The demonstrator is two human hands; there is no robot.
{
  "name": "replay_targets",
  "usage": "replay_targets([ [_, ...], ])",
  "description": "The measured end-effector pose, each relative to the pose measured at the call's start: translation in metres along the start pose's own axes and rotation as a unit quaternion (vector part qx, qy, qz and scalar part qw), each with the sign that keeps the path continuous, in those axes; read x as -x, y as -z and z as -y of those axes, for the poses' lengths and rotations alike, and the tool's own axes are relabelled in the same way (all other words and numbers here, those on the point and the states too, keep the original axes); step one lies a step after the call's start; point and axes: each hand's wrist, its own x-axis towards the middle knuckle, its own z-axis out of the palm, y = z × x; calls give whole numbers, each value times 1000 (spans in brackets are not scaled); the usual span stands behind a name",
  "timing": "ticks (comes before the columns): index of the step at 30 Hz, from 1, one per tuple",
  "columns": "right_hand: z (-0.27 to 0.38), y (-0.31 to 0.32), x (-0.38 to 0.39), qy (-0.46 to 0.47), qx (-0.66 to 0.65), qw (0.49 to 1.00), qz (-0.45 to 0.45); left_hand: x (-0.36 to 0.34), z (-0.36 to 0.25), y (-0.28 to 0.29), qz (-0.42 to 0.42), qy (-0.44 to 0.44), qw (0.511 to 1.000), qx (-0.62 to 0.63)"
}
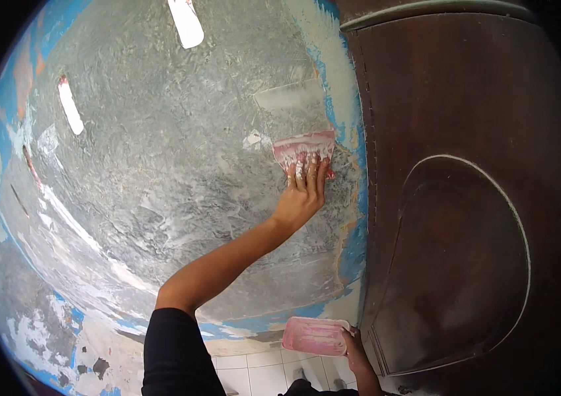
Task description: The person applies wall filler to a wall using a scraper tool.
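Note:
My left hand [303, 190] reaches up to the grey wall [175, 152], its fingers pressed on a pink putty spreader [293, 148]. White putty smears the spreader and the fingers. The spreader's wide edge points upward, and it appears to lie against the wall. Just above it is a pale rectangular patch of smoothed filler [290, 96], with a small white dab [256, 139] to its left. Low down, my right hand [353, 344] grips the right end of a shallow pink tray [313, 338] streaked with white putty.
A dark brown door [452, 105] with a curved raised moulding borders the wall on the right. Blue and cream paint [353, 254] edges the grey area. White floor tiles [266, 377] and part of my feet show below. Elongated bright white patches [69, 105] mark the wall's left and top.

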Motion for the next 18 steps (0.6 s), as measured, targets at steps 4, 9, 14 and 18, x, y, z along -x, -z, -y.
replay_targets([
  [4,7,0,16,-25,20,999,-3,10,-10,45,-2,0,989,146],
  [9,-13,7,12,-48,29,998,-1,-44,58,116,-86,68,973,204],
  [14,-21,3,2,-5,23,999,21,-93,90,113,-107,111,972,180],
  [18,-22,-1,-2,-15,21,1000,11,-102,86,89,-128,149,973,119],
])
